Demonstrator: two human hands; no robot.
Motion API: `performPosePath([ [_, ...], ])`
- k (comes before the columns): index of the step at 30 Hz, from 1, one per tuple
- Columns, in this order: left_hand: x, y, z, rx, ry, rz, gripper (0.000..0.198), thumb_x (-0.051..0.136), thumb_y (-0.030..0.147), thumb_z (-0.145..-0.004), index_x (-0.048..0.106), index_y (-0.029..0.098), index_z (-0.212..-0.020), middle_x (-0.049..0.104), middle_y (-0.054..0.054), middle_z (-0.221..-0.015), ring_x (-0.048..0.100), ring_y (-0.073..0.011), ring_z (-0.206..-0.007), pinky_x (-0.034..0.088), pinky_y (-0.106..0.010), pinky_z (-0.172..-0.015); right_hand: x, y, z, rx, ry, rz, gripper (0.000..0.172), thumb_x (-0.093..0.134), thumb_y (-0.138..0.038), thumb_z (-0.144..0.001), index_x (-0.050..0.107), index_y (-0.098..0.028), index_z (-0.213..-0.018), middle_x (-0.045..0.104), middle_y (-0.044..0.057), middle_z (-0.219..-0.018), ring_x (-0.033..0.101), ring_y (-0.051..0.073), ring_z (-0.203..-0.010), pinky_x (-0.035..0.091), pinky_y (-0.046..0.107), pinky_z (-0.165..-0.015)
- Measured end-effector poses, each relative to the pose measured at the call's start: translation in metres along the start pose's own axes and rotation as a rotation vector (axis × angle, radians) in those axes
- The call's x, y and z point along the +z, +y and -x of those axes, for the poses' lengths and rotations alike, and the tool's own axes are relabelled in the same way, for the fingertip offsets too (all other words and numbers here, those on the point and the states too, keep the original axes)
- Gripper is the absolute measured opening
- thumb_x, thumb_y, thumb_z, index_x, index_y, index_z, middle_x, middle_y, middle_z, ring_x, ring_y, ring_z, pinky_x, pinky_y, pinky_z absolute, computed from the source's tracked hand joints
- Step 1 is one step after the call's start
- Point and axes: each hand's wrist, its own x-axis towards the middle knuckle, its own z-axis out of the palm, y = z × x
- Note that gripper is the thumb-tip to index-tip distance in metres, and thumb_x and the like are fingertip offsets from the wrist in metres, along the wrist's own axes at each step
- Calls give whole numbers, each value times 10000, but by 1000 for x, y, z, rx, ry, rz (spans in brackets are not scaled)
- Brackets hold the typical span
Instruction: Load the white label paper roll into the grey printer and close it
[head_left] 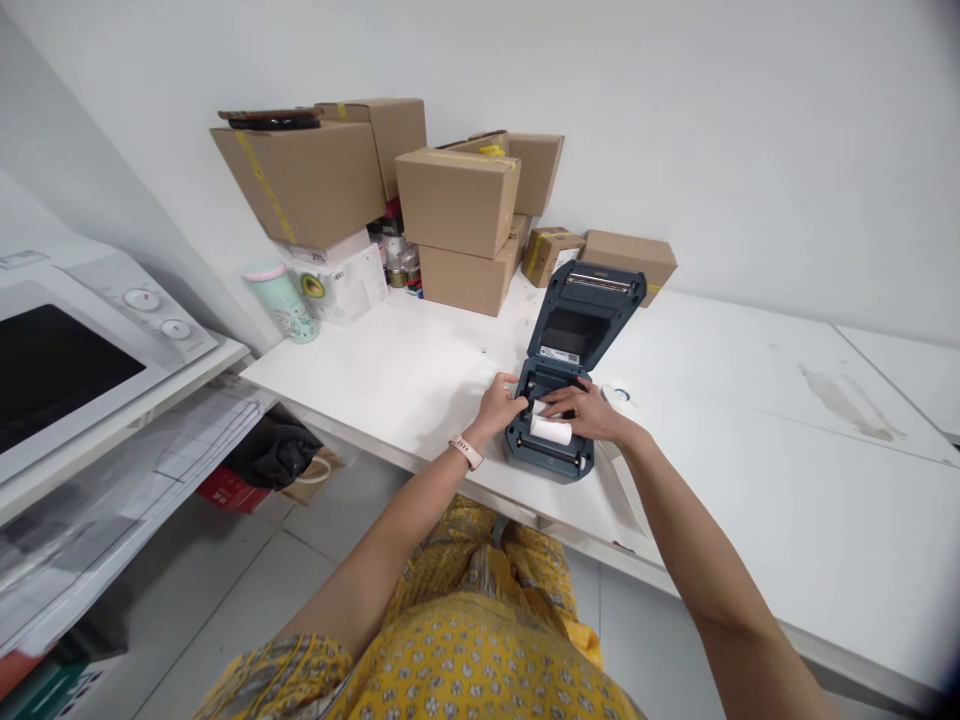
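A dark label printer [551,462] stands on the white table with its lid [611,283] raised. Inside it lies a white paper roll [551,430]. My left hand [498,404] is at the printer's left edge, thumb and fingers bent against the housing; whether it pinches anything there is too small to tell. My right hand [587,408] reaches over the right side into the open printer, its fingers spread across the upper part of the roll. The fingertips rest at the roll's far side.
Cardboard boxes [457,205] are stacked along the wall behind. A mint tumbler [281,303] stands at the table's left end. Just right of the printer lies a white roll [619,398]. A white microwave [112,330] sits on a shelf at the far left.
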Motion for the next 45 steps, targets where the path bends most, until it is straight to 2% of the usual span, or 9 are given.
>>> performPosePath([
  [5,2,-3,-1,-3,12,43,427,605,193,-723,501,196,-1138,396,116,-513,387,-102,-464,269,-237,-526,0,-10,3,45,-6,2,493,616,-682,-777,773,-307,-1057,636,74,-1365,471,362,-1352,44,680,-1162],
  [8,2,-3,-1,-3,23,14,422,615,200,-719,508,201,-1127,420,113,-513,410,-107,-475,275,-237,-527,2,-16,6,67,-17,30,584,586,-751,-757,754,-312,-1105,600,74,-1411,427,375,-1389,8,694,-1165],
  [20,-2,14,6,-85,42,-236,435,637,306,-750,526,231,-1164,537,65,-610,565,-177,-645,344,-264,-596,5,-21,8,70,-32,116,559,552,-721,-809,716,-308,-1149,553,74,-1462,370,358,-1438,0,717,-1158],
  [30,-2,20,10,-113,70,-330,472,662,357,-773,508,239,-1204,668,-15,-908,642,-221,-881,445,-300,-747,3,-23,8,73,-61,137,594,496,-741,-822,705,-313,-1177,532,64,-1483,338,361,-1455,-9,713,-1163],
  [33,1,21,12,-23,115,-303,441,658,266,-772,516,232,-1188,645,-54,-1098,623,-216,-986,469,-312,-815,4,-22,8,69,-59,138,599,486,-746,-824,707,-313,-1176,531,66,-1484,345,363,-1450,-4,717,-1159],
  [35,3,22,12,156,132,-293,377,620,148,-766,557,221,-1130,613,-63,-1170,588,-205,-1075,467,-318,-902,4,-22,8,64,-63,137,614,470,-750,-830,708,-302,-1176,532,75,-1482,343,359,-1451,2,712,-1161],
  [38,5,22,11,419,77,-305,247,531,27,-779,660,202,-896,622,-53,-1091,536,-194,-1161,412,-339,-1049,3,-23,8,59,-66,149,658,438,-760,-841,701,-274,-1197,526,108,-1484,336,354,-1457,-5,703,-1164],
  [41,6,20,9,457,2,-330,335,471,16,-825,718,199,-694,619,-68,-1093,506,-208,-1210,401,-371,-1089,2,-24,8,66,-71,154,695,452,-775,-826,682,-267,-1241,518,123,-1488,334,356,-1458,-8,698,-1166],
  [45,6,18,7,419,-52,-384,442,430,-23,-808,785,221,-706,594,-74,-1232,468,-216,-1267,392,-388,-1124,2,-27,9,67,-75,140,719,464,-786,-815,661,-274,-1280,505,123,-1500,326,357,-1462,-6,693,-1169],
])
